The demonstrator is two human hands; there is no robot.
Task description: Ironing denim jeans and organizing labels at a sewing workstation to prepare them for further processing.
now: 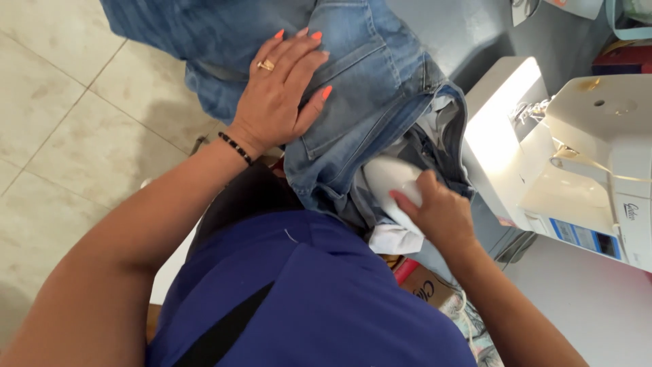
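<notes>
Shirt: my blue top (319, 292) with a dark strap across it is closest, low in the middle of the view.
Left hand: my left hand (275, 95) lies flat on the jeans (367, 81), fingers (299, 58) spread wide and holding nothing. It has orange nails, a gold ring (265, 65) and a black bead bracelet (236, 147).
Right hand: my right hand (438, 207) is curled around a smooth white object (390, 180). I cannot tell what that white thing is.
Jeans: these are light blue and bunched up in front of me, with a back pocket under my left hand. One end sits around the white thing that my right hand holds.
White cloth: a bit of white cloth (394, 239) peeks out just below the jeans, beside my right hand.
Sewing machine: a white sewing machine (584, 156) stands to my right, with its lamp shining bright.
Table: the white table (591, 306) carries the machine.
Box: a cardboard box (424, 285) sits low by my right arm.
Floor: pale tiles (61, 122) are on my left.
</notes>
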